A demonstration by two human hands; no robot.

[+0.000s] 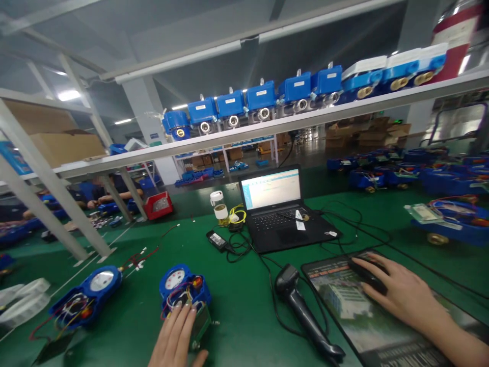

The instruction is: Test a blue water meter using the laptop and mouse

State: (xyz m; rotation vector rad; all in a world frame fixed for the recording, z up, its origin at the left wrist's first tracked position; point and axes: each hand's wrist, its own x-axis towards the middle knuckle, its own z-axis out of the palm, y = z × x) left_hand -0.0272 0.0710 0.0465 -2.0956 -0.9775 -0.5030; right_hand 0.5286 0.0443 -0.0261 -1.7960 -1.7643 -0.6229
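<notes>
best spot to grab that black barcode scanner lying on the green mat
Probably by the long handle of the barcode scanner, coming from above. It lies flat with its head toward the laptop and handle pointing at the person, between the left hand and right hand.

Left hand lies flat, fingers stretched forward; right hand arches palm-down — its grip seemingly loose, curled.

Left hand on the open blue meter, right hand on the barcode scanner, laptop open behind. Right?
Not quite. In the head view the right hand rests on the mouse on the pad, not the scanner, which lies untouched between the hands. The left hand on the blue meter and the open laptop are correct.
</notes>
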